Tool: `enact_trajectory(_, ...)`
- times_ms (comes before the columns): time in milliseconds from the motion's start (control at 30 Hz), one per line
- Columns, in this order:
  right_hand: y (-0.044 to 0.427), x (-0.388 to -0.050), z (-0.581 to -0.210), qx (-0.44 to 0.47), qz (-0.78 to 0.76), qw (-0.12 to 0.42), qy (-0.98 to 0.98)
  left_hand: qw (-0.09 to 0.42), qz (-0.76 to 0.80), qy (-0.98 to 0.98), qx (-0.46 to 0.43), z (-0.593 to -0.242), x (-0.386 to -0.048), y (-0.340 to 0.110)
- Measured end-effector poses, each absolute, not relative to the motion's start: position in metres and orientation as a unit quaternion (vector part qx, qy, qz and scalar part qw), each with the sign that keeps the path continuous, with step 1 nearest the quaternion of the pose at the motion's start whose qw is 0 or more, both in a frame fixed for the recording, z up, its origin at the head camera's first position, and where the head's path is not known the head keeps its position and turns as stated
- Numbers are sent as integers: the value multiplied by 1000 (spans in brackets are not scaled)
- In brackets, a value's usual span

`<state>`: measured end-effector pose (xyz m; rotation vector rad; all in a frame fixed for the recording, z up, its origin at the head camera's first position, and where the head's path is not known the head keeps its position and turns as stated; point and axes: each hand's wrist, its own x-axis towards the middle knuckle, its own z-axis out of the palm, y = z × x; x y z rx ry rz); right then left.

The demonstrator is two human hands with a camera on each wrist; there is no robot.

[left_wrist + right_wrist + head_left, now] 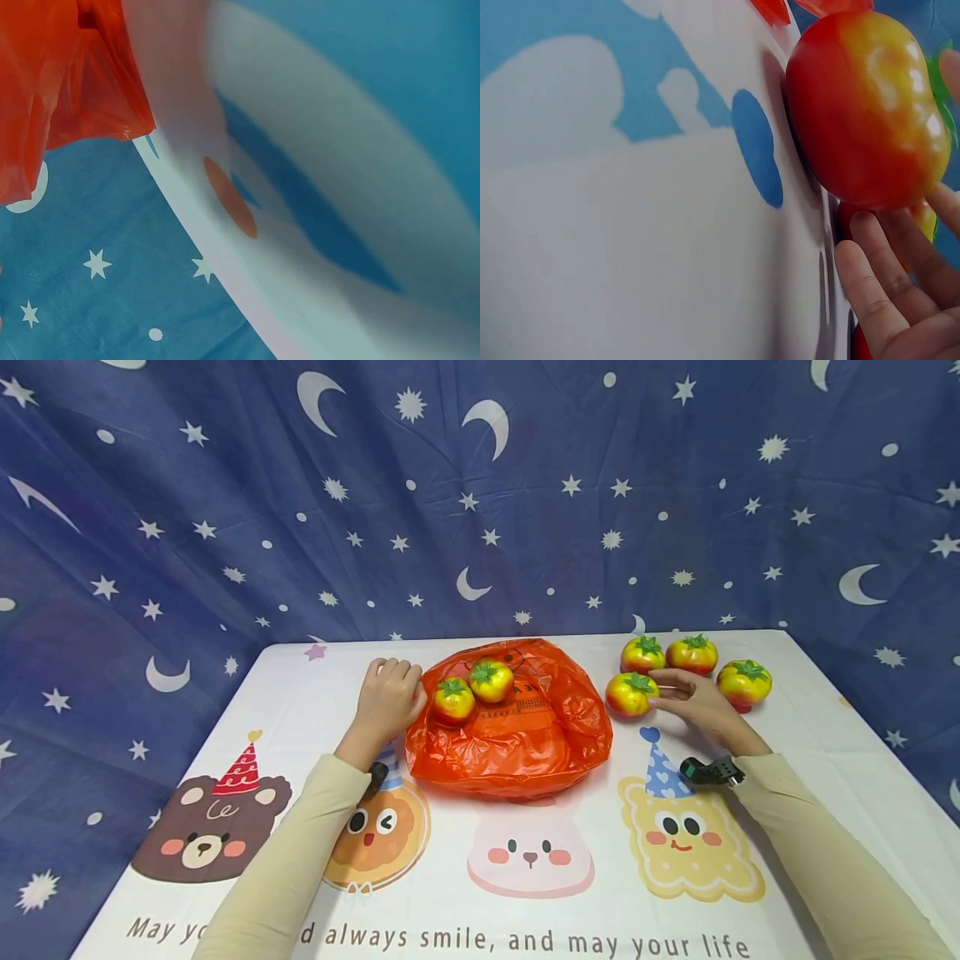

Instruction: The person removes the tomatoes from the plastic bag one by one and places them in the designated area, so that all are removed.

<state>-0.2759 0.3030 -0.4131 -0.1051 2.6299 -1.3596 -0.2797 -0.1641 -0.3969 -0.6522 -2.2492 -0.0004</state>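
A red plastic bag (517, 760) lies spread with its mouth up on the table. Two yellow-red tomatoes (491, 682) with green leafy tops sit inside its left part. My left hand (388, 695), fingers curled, holds the bag's left rim; the left wrist view shows only a bag corner (97, 97) and hardly any of the hand. To the right of the bag, my right hand (693, 702) reaches to a tomato (630, 695) resting on the table. Its thumb and fingers are spread at the tomato's right side, fingertips (945, 199) touching or very near the skin.
Several more tomatoes (692, 655) stand behind and to the right of my right hand, one (744, 683) beyond the knuckles. The white tablecloth (450, 860) carries cartoon prints. A blue curtain (450, 527) with stars and moons hangs behind the table's back edge.
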Motion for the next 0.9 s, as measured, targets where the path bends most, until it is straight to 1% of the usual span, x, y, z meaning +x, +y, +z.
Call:
enact_trajectory(267, 309, -272, -412, -81, -467, 88, 876, 383, -1, -888, -254, -398, -280, -164)
enact_trajectory(500, 318, -271, -415, -126, -551, 59, 823, 387, 0, -886, -255, -397, -280, -164)
enact_trajectory(700, 322, -270, -407, -121, -612, 42, 780, 388, 2, -886, -254, -398, -281, -165)
enact_trajectory(767, 323, -269, -403, -121, -632, 39, 765, 388, 4, -886, -253, -399, -281, -165)
enact_trajectory(900, 326, -270, -397, -140, -680, 48, 718, 388, 3, -886, -253, -399, -282, -166)
